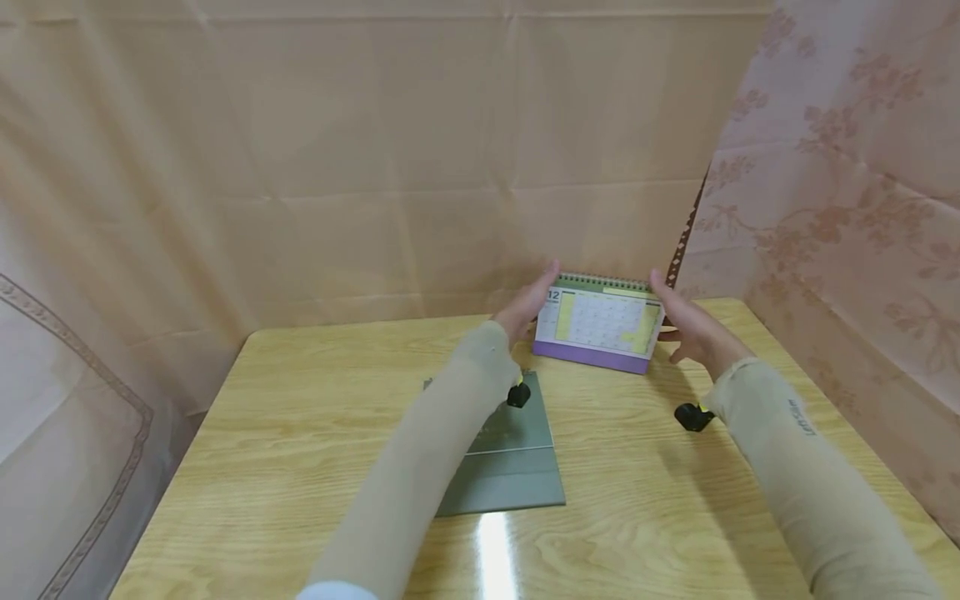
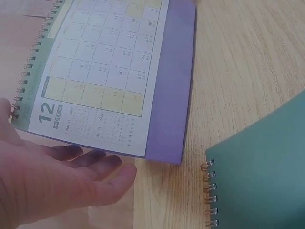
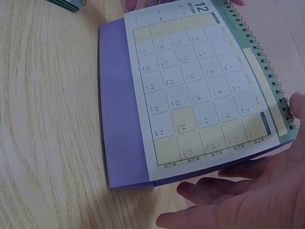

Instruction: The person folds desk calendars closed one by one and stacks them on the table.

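A desk calendar point(image 1: 600, 321) with a purple base, a green top strip and a wire spiral stands tilted back near the table's far edge, its December page facing me. At its left end my left hand point(image 1: 525, 308) grips the side, thumb by the spiral point(image 2: 24, 81) and fingers along and behind the edge. My right hand point(image 1: 693, 329) holds the opposite end the same way, its thumb at the spiral's end and its lower fingers spread below the edge point(image 3: 209, 195). The back of the calendar is hidden.
A green spiral-bound item point(image 1: 517, 479) with a pale crease lies flat on the wooden table point(image 1: 322, 417), partly covered by my left forearm. Behind the table hangs a beige curtain point(image 1: 375, 167); a pink floral curtain point(image 1: 847, 233) runs along the right side.
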A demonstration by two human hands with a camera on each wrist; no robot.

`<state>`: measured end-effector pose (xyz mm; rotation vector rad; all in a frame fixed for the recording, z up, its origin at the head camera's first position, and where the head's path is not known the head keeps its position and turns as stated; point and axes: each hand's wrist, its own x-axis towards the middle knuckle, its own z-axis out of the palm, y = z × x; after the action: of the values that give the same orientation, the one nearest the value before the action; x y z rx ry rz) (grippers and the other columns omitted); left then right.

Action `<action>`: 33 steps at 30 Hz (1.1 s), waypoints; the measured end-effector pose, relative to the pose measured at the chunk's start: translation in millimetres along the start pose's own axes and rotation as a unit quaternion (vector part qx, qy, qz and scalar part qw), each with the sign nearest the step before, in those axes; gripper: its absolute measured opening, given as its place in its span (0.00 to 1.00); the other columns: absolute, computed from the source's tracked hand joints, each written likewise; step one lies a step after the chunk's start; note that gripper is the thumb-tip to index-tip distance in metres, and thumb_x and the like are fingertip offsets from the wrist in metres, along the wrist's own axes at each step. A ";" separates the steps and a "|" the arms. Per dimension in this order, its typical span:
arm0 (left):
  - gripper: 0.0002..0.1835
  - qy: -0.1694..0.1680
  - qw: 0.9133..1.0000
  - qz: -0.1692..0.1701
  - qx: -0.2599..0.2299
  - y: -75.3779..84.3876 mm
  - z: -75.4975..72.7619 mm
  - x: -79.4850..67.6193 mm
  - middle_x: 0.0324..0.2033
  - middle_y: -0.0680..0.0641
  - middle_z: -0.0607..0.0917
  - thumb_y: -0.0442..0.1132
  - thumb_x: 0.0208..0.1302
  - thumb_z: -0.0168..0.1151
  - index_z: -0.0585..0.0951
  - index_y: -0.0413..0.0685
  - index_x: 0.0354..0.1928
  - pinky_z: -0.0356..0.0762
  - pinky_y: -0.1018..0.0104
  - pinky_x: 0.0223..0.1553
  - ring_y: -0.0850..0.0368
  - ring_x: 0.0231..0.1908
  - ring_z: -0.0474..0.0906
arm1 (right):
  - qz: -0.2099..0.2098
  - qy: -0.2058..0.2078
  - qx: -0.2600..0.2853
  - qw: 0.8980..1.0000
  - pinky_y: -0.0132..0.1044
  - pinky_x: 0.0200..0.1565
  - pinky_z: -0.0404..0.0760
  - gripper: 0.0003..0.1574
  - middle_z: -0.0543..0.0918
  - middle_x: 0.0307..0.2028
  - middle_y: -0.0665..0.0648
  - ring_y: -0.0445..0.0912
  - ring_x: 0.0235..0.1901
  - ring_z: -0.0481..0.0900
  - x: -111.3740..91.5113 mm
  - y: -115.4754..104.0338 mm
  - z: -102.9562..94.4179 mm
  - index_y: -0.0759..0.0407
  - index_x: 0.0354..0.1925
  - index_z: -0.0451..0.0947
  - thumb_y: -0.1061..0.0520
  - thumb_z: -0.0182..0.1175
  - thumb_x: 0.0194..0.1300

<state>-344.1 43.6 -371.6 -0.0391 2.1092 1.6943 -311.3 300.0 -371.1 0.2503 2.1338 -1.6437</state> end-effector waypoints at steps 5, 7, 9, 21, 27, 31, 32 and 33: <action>0.47 -0.025 0.997 -0.006 -0.068 -1.3 -3.7 4.7 0.63 0.41 0.76 0.80 0.64 0.40 0.69 0.54 0.72 0.63 0.41 0.67 0.41 0.63 0.71 | 0.020 0.008 0.000 1.000 0.83 0.60 0.44 0.75 0.33 0.77 0.74 0.76 0.74 0.37 0.7 -1.6 1.1 0.51 0.81 0.25 0.10 0.39 0.58; 0.41 -0.042 0.992 -0.012 -0.120 -1.4 -4.4 7.9 0.54 0.39 0.81 0.76 0.66 0.45 0.74 0.50 0.63 0.67 0.43 0.65 0.41 0.58 0.75 | 0.027 0.010 -0.003 1.000 0.83 0.60 0.46 0.75 0.36 0.77 0.75 0.75 0.74 0.39 0.1 -1.3 -0.1 0.55 0.81 0.30 0.10 0.40 0.58; 0.34 -0.057 0.984 -0.014 -0.168 -1.6 -4.3 10.8 0.46 0.39 0.83 0.71 0.69 0.50 0.77 0.48 0.54 0.69 0.44 0.63 0.40 0.55 0.78 | 0.031 0.008 -0.008 0.999 0.83 0.60 0.46 0.74 0.38 0.77 0.75 0.75 0.74 0.40 -0.7 -0.5 -1.8 0.56 0.81 0.32 0.11 0.40 0.59; 0.26 0.011 0.991 0.009 -0.132 1.3 -1.5 7.9 0.36 0.44 0.83 0.64 0.70 0.54 0.79 0.48 0.46 0.74 0.50 0.59 0.46 0.42 0.80 | 0.057 -0.012 -0.001 0.998 0.82 0.61 0.44 0.78 0.38 0.77 0.76 0.73 0.74 0.41 4.9 5.1 -2.8 0.59 0.80 0.31 0.09 0.40 0.57; 0.30 0.057 0.995 0.006 -0.084 4.9 0.8 5.8 0.37 0.48 0.83 0.66 0.70 0.53 0.81 0.49 0.55 0.74 0.55 0.56 0.50 0.42 0.81 | 0.056 -0.013 0.001 0.998 0.83 0.60 0.46 0.77 0.37 0.77 0.76 0.73 0.74 0.40 2.5 2.5 -0.5 0.59 0.80 0.30 0.10 0.40 0.57; 0.32 0.055 0.996 -0.006 -0.068 5.1 -0.8 4.8 0.39 0.48 0.82 0.67 0.70 0.52 0.79 0.49 0.60 0.74 0.56 0.56 0.51 0.42 0.80 | 0.053 -0.007 0.004 0.999 0.83 0.60 0.47 0.76 0.38 0.76 0.76 0.74 0.74 0.40 2.1 3.4 0.0 0.58 0.80 0.30 0.10 0.40 0.57; 0.32 0.053 0.996 -0.009 -0.065 5.0 -1.2 4.8 0.39 0.48 0.82 0.67 0.70 0.52 0.79 0.50 0.60 0.74 0.56 0.56 0.51 0.43 0.80 | 0.052 -0.005 0.004 0.999 0.83 0.60 0.47 0.76 0.39 0.76 0.76 0.74 0.74 0.41 2.2 3.8 0.2 0.58 0.80 0.31 0.10 0.40 0.57; 0.32 0.052 0.997 -0.011 -0.062 4.9 -1.5 4.8 0.39 0.48 0.82 0.67 0.70 0.51 0.79 0.50 0.60 0.74 0.55 0.56 0.51 0.43 0.80 | 0.052 -0.004 0.005 0.999 0.83 0.60 0.47 0.76 0.39 0.76 0.76 0.74 0.74 0.41 2.5 4.3 0.2 0.58 0.80 0.31 0.10 0.40 0.57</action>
<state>-350.3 44.7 -368.4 -0.1892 2.0660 1.8444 -311.7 300.7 -376.0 0.3508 2.0716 -1.5951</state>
